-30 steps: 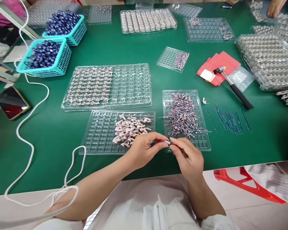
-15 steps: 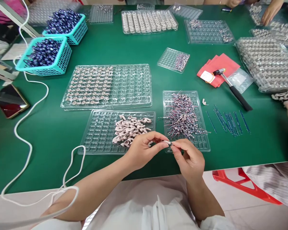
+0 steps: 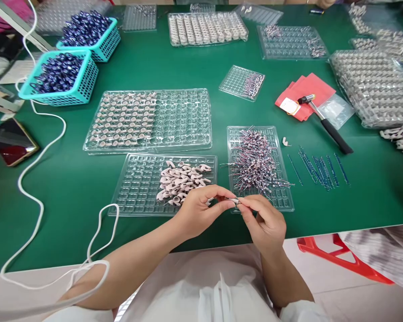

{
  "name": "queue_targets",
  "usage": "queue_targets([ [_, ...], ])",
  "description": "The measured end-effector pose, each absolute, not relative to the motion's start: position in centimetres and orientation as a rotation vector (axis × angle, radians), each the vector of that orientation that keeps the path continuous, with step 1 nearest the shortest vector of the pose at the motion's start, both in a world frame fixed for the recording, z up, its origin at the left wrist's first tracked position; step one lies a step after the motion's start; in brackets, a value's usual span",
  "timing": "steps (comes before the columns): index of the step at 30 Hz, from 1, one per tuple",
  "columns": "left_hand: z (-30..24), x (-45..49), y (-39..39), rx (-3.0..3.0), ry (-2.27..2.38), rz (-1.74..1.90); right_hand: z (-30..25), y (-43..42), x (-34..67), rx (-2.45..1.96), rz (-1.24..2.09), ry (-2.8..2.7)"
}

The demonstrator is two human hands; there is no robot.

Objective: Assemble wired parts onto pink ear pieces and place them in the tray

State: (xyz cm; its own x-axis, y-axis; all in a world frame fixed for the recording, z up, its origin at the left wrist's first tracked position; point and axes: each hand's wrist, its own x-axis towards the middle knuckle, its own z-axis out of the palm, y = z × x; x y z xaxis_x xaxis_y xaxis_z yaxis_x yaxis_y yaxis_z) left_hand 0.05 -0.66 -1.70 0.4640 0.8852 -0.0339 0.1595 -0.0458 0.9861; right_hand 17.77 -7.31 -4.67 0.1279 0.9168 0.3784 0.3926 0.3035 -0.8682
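Observation:
Between the thumb and forefinger of my left hand [image 3: 203, 208] is a small pale earbud shell [image 3: 234, 201]. My right hand [image 3: 265, 220] pinches at the shell's right end, beside a tiny dark part; the fingertips hide what exactly they grip. Behind my left hand, a clear tray [image 3: 137, 183] bears a heap of similar earbud shells [image 3: 181, 181]. Just beyond my right hand lies another clear tray [image 3: 285, 203] with a tangled pile of small wired components [image 3: 255, 158]. A single loose shell [image 3: 285, 141] rests to the right of that tray.
Thin blue strips [image 3: 317, 170], a hammer [image 3: 325, 123] and red packets [image 3: 309, 96] lie to the right. Farther back is a partly filled tray [image 3: 184, 116]. Turquoise baskets [image 3: 87, 85] of shiny blue pieces, a phone [image 3: 12, 142] and a white cable [image 3: 42, 210] occupy the left.
My hands stay in nearly the same place, with the fingertips slightly closer together on the shell. Other people's hands at the right edge and upper right have moved out of view.

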Motion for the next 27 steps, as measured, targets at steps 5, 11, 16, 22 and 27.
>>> queue_targets([
  [5, -1.65, -0.05, -0.59, 1.616, 0.921, 0.794, -4.57, -7.24, 17.84, -1.274, 0.641, -1.454],
  [11, -1.73, -0.12, -0.37, 1.708, 0.823, 0.882, -4.41, -7.17, 17.96, -1.262, 0.73, -1.426],
  [16, -1.78, -0.07, -0.39, 1.755, 0.812, 0.893, -4.53, -7.29, 18.03, -1.259, 0.749, -1.426],
  [22, -1.99, 0.06, -0.62, 1.77, 0.81, 0.94, -4.76, -7.34, 18.01, -1.249, 0.705, -1.435],
  [27, -2.01, 0.14, -0.74, 1.733, 0.821, 0.951, -4.77, -7.3, 17.96, -1.249, 0.65, -1.454],
])
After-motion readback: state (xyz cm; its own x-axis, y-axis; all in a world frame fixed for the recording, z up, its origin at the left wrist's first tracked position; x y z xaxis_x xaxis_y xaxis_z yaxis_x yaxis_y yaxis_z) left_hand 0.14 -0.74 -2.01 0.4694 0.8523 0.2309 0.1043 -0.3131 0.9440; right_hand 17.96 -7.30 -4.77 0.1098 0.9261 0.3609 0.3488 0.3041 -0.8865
